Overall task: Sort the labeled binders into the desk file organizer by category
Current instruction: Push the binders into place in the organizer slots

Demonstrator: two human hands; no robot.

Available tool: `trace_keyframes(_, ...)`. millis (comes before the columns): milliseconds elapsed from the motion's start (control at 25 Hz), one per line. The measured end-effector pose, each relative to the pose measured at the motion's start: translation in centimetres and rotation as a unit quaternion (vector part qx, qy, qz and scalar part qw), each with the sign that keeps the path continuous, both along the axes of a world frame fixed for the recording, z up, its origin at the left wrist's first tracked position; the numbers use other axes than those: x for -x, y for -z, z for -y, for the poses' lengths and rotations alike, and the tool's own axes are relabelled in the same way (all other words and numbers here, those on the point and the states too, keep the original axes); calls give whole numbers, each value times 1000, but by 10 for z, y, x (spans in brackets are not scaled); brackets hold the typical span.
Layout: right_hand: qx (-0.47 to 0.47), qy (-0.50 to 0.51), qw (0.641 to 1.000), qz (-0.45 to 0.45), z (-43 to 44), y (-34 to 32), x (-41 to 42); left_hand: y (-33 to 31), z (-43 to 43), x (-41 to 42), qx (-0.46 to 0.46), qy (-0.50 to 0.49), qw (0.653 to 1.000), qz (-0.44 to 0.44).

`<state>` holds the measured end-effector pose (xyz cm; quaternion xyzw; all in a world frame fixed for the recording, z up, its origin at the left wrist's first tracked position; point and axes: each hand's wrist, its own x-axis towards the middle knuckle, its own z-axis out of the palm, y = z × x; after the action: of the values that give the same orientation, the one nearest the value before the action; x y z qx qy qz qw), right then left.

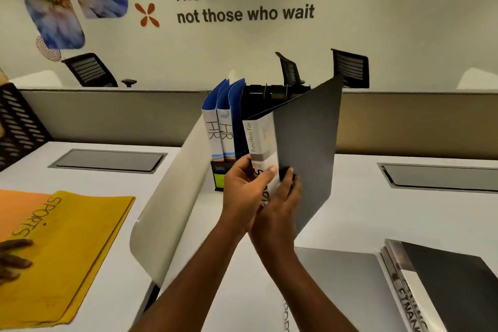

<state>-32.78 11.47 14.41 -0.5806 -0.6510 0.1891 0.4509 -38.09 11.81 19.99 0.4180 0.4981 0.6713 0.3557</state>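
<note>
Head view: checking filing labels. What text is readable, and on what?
"The future belongs to those who take a" (cut off), "not those who wait": wall
"HR": both blue binders
"Punchless File": black binder; its logos are too small
"SPORTS": yellow folder
"FINAN" (cut off): flat binder

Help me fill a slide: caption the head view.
Left hand and right hand grip a black Punchless File binder before an organizer holding HR binders.
</note>
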Motion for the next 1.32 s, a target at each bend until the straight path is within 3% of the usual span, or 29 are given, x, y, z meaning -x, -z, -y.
trace_keyframes(160, -112, -1, 986, -127, -39, -20, 32, -20, -12, 29, -68, 42, 994, -73)
trace_keyframes(280, -131, -51, 967, -212, -64, -26, 50, -41, -22, 55, -101, 118, 975, -158)
trace_keyframes(400, -187, -27, 958, -216, -89, -24, 63, -62, -44, 96, -102, 196, 956, -195)
trace_keyframes(560, -196, -31, 953, -231, -134, -23, 79, -69, -107, 149, -24, 28, 937, -347)
trace_keyframes(680, -158, -61, 950, -264, -165, -27, 92, -51, -151, 168, 105, -40, 866, -486)
trace_keyframes(760, -132, -58, 952, -269, -184, -28, 100, -37, -171, 177, 142, -37, 834, -532)
trace_keyframes(840, -114, -52, 954, -271, -203, -30, 107, -26, -185, 185, 147, -29, 828, -540)
trace_keyframes(1080, -140, -69, 960, -234, -242, -31, 112, -6, -199, 189, 71, -65, 862, -498)
trace_keyframes(1320, -96, -116, 961, -231, -246, 11, 128, -2, -200, 188, 48, -89, 880, -465)
